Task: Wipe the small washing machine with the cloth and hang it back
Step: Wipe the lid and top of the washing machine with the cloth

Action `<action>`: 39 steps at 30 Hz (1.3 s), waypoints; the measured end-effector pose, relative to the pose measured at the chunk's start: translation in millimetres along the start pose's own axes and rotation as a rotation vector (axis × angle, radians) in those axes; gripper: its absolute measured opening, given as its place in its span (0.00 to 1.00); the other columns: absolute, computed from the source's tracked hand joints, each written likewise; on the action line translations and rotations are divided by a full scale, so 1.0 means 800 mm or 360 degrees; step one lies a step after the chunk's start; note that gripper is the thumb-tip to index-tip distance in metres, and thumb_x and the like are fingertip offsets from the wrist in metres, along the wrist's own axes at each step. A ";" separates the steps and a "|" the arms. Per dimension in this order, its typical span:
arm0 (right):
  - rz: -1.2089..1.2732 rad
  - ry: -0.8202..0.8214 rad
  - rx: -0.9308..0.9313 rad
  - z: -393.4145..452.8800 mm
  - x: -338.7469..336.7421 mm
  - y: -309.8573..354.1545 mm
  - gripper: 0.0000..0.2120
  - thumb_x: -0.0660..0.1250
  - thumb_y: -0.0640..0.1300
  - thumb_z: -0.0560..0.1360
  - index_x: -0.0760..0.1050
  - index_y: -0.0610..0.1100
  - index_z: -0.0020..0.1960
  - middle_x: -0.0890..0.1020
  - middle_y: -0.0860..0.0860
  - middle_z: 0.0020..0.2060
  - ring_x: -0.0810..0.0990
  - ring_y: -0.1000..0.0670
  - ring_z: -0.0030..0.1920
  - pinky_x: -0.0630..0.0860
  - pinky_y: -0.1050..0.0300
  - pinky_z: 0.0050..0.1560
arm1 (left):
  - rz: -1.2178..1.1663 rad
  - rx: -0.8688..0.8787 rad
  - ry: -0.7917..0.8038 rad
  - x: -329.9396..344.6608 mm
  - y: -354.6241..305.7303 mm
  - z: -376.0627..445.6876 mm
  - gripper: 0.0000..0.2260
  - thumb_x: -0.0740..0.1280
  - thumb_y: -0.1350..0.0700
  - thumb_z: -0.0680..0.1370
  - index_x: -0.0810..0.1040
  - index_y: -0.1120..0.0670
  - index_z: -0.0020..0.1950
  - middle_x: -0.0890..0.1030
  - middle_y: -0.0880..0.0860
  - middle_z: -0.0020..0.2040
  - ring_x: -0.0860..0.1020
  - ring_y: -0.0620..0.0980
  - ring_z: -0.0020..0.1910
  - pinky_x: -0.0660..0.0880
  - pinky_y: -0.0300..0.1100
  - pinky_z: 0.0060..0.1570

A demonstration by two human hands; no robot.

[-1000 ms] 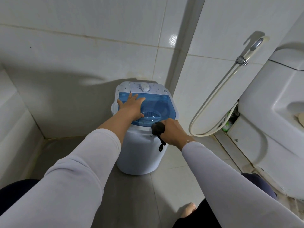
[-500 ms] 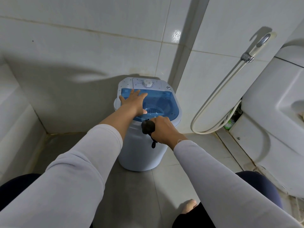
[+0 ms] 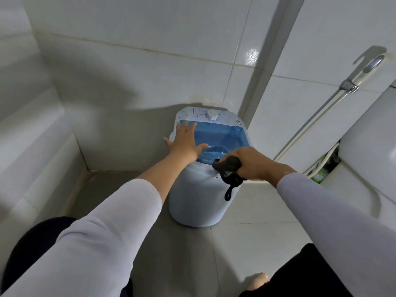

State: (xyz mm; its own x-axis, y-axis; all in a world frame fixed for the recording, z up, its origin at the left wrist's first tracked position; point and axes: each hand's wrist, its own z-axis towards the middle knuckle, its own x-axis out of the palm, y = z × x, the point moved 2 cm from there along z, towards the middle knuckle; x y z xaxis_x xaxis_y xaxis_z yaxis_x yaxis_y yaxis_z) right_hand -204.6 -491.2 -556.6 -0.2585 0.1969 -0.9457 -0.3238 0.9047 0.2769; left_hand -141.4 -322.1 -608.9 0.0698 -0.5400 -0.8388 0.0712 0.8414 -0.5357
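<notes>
A small white washing machine (image 3: 192, 202) with a translucent blue lid (image 3: 222, 133) and a dial on its rear panel stands in the corner of a tiled bathroom floor. My left hand (image 3: 185, 141) lies flat with spread fingers on the left part of the lid, over the machine's left edge. My right hand (image 3: 251, 161) grips a bunched dark cloth (image 3: 228, 168) against the front rim of the machine, just below the lid. A dark loop of the cloth hangs down over the white body.
A white toilet (image 3: 364, 159) fills the right side. A bidet sprayer (image 3: 351, 84) hangs on the wall with its hose looping down beside the machine. Tiled walls close in behind and to the left. My bare foot (image 3: 258, 280) and dark-clothed knees are at the bottom.
My left hand slid toward the lid's left edge. My right hand with the cloth stayed along the front rim. The camera view shifted.
</notes>
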 end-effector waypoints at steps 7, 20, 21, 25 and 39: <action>-0.0063 -0.0235 -0.0143 -0.009 -0.079 -0.025 0.22 0.65 0.31 0.70 0.78 0.51 0.59 0.83 0.49 0.54 0.76 0.51 0.51 0.68 0.60 0.55 | -0.0674 -0.0348 -0.0416 0.025 0.010 -0.063 0.40 0.68 0.41 0.72 0.50 0.48 0.77 0.47 0.49 0.79 0.44 0.52 0.78 0.47 0.71 0.69; -0.0711 -0.0072 -0.1154 0.073 -0.061 0.016 0.25 0.67 0.30 0.69 0.77 0.49 0.62 0.81 0.49 0.58 0.77 0.43 0.59 0.75 0.48 0.58 | -0.0967 -0.0683 -0.0364 0.084 0.002 -0.098 0.58 0.73 0.36 0.65 0.32 0.50 0.76 0.37 0.46 0.78 0.36 0.49 0.77 0.41 0.68 0.70; -0.0741 -0.0017 -0.1231 0.077 -0.053 0.017 0.25 0.68 0.30 0.69 0.77 0.49 0.62 0.81 0.49 0.58 0.77 0.43 0.58 0.75 0.48 0.57 | -0.0965 -0.0692 -0.0360 0.086 0.003 -0.098 0.58 0.72 0.35 0.65 0.32 0.50 0.76 0.37 0.46 0.78 0.36 0.49 0.77 0.41 0.67 0.70; -0.0781 0.0104 -0.1411 0.089 -0.031 0.017 0.24 0.67 0.31 0.69 0.77 0.51 0.61 0.81 0.52 0.58 0.76 0.45 0.57 0.75 0.54 0.53 | -0.0962 -0.0698 -0.0360 0.090 0.005 -0.096 0.58 0.72 0.34 0.65 0.32 0.50 0.76 0.38 0.46 0.78 0.37 0.48 0.77 0.42 0.67 0.70; -0.0737 0.0500 -0.1097 0.114 -0.011 0.008 0.26 0.76 0.50 0.65 0.76 0.53 0.63 0.72 0.56 0.68 0.66 0.52 0.68 0.65 0.57 0.69 | -0.0961 -0.0632 -0.0369 0.091 0.012 -0.092 0.59 0.74 0.37 0.64 0.33 0.49 0.77 0.39 0.46 0.79 0.37 0.47 0.77 0.43 0.68 0.70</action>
State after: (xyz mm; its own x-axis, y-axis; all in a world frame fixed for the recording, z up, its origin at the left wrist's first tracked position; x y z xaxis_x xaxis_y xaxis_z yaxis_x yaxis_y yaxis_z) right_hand -121.1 -452.5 -561.9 -0.1707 -0.3368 -0.9260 -0.9077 0.4193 0.0148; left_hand -208.4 -351.8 -682.6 0.3432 -0.8632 -0.3702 -0.1973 0.3191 -0.9270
